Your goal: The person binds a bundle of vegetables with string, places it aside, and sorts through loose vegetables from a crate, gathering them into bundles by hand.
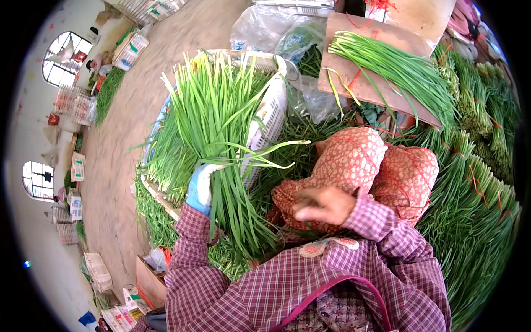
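My left hand [201,185], in a white and blue glove, is closed around a large bunch of garlic chives [215,116]. The pale cut ends point up and away from me, and the green leaves hang down below my hand. A few loose stalks stick out sideways to the right across the bunch. Behind it is a white plastic basket [272,105] filled with more chives. My bare right hand [325,205] hovers over my lap, apart from the bunch; it is smeared by motion, so its fingers cannot be made out.
At the upper right, a board [344,25] bears a pile of chives [392,61]. Bundles tied with red string [475,182] cover the right side. Clear plastic bags [254,27] lie beyond the basket. A cardboard box [148,282] stands at lower left.
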Motion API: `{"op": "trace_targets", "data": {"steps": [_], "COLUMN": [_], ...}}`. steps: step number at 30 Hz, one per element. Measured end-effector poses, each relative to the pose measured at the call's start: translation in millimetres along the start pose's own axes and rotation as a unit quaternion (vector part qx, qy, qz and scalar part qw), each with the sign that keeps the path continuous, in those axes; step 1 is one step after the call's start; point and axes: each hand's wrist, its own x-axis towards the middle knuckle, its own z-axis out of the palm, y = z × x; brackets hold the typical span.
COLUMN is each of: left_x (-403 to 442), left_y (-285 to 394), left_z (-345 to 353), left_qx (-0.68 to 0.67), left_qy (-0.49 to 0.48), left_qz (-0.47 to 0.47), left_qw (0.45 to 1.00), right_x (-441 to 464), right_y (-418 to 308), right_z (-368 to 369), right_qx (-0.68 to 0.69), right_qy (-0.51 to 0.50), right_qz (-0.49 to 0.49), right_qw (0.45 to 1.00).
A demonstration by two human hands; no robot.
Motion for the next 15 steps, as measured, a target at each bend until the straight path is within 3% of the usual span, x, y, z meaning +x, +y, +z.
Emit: {"op": "trace_targets", "data": {"steps": [1,2,3,5,6,8,10,11,15], "left_x": [-1,-4,-7,-11,-16,-12,-21,-25,-34], "left_y": [3,10,13,15,22,14,22,21,18], "left_z": [9,19,31,50,68,82,107,116,162], "left_qx": [0.010,0.014,0.085,0.069,-0.002,0.017,0.032,0.058,-0.003], "left_qy": [0.004,0.005,0.005,-0.002,0.000,0.002,-0.007,-0.037,-0.091], "left_qz": [0.010,0.004,0.071,0.074,0.029,0.052,0.040,0.086,0.099], "left_qw": [1.000,1.000,0.994,0.995,1.000,0.998,0.999,0.994,0.991], "right_x": [0,9,21,57,75,104,114,118,149], "right_y": [-2,0,6,12,9,-6,-35,-42,-23], "right_z": [12,22,31,20,9,-22,-56,-69,-98], "right_qx": [0.038,0.022,0.007,0.116,0.157,0.213,0.245,0.260,0.407], "right_qy": [-0.066,-0.048,-0.029,-0.038,0.023,0.119,0.162,0.172,0.206], "right_qz": [0.010,-0.002,-0.014,0.021,-0.007,-0.037,-0.024,-0.010,-0.010], "right_qw": [0.997,0.999,0.999,0.992,0.987,0.969,0.956,0.950,0.890]}}
